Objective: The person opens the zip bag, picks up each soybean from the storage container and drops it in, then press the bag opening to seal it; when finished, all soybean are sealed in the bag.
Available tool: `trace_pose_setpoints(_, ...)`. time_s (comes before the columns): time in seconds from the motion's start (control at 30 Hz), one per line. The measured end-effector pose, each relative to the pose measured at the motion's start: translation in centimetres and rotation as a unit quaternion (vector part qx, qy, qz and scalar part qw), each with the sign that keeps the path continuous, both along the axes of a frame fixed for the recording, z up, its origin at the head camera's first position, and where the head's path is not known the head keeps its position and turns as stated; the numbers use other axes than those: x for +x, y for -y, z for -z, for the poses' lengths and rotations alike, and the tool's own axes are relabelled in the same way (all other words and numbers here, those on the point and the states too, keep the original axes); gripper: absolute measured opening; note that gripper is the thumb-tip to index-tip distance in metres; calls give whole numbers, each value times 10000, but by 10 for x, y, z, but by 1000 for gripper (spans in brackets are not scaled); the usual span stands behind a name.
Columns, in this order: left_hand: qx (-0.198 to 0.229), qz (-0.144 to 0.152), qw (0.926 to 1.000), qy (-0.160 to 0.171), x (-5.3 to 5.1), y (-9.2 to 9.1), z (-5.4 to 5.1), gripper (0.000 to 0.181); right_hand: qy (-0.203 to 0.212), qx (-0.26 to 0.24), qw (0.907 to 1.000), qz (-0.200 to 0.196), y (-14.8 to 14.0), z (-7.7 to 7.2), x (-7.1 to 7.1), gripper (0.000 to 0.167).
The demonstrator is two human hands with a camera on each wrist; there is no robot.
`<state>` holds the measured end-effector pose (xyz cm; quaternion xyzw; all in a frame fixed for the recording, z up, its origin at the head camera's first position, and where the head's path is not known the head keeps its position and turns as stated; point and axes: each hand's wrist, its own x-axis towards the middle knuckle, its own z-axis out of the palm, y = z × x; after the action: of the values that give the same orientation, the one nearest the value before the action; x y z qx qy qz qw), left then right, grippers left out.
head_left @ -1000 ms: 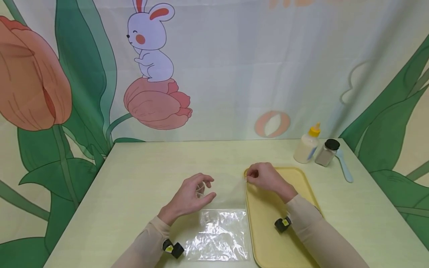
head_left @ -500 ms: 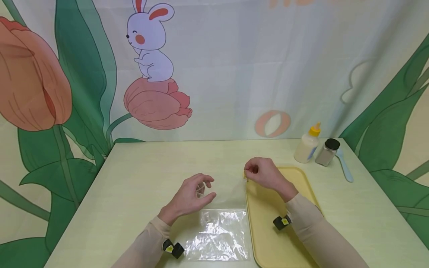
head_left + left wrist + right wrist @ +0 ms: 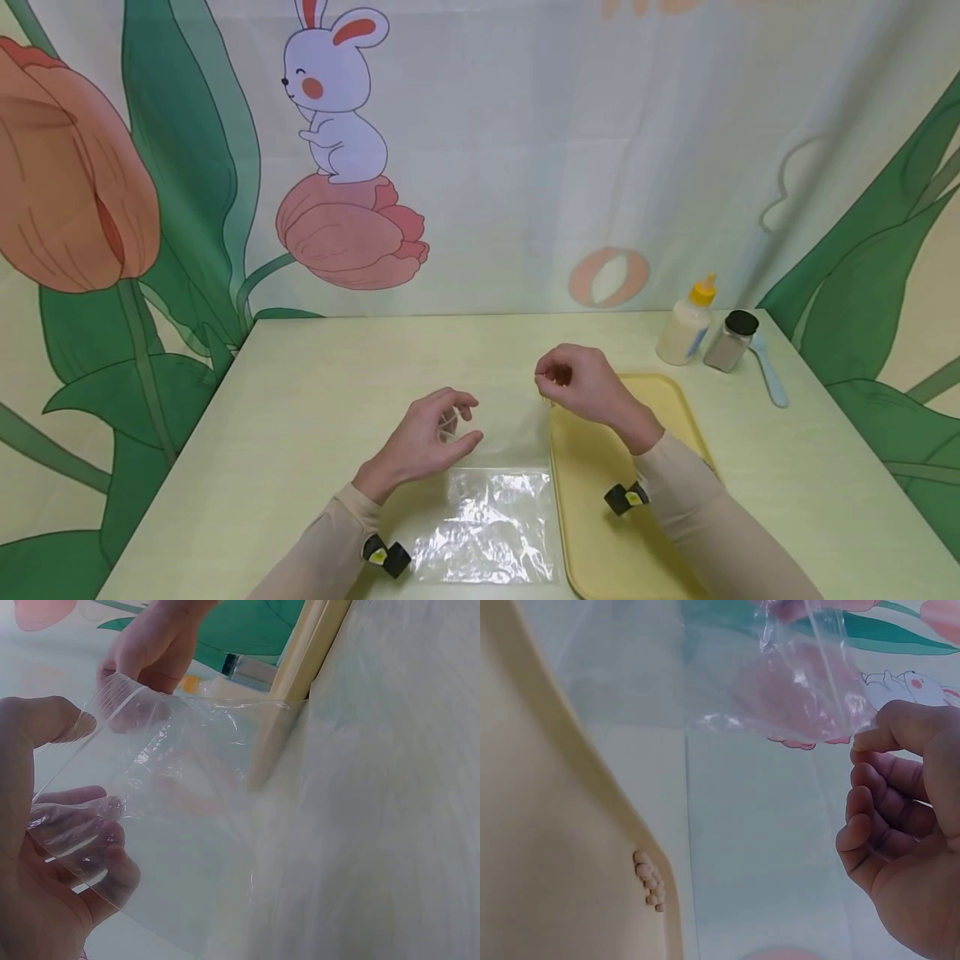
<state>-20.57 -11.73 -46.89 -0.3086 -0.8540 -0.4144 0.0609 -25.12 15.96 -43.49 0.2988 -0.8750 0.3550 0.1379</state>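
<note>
Slightly leftward has moved the right hand (image 3: 585,387), past the yellow tray (image 3: 588,533); it pinches one mouth corner of the clear bag (image 3: 799,686), whose opposite side lies in the curled left hand (image 3: 422,435).

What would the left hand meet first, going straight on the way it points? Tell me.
The left hand would likely meet the clear plastic bag right in front of it; past that, the right hand appears roughly in line, though depth is unclear.

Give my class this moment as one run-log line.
left hand: holds clear bag; right hand: pinches bag's edge; yellow tray: small round pieces inside; yellow-capped bottle: upright
</note>
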Motion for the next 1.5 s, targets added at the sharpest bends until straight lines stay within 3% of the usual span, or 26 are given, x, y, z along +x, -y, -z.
trace_pose_setpoints(0.37, -33, -47, 9998, -208, -1, 0, 1, 34, -171, -147, 9992, -322, 8, -10, 9, 5)
trace_pose_setpoints(0.9, -69, -47, 9997, -213, 1, 1, -1, 35, -684, -192, 9916, -1081, 24, -13, 22, 10)
trace_pose_setpoints(1.23, 4, 28, 10000, 11, 1, 0, 1, 35, -734, -130, 9904, -1162, 28, -12, 25, 10)
trace_pose_setpoints(1.5, -37, 5, 10000, -40, 1, 0, 0, 35, -678, -56, 9899, -1245, 28, -14, 26, 5)
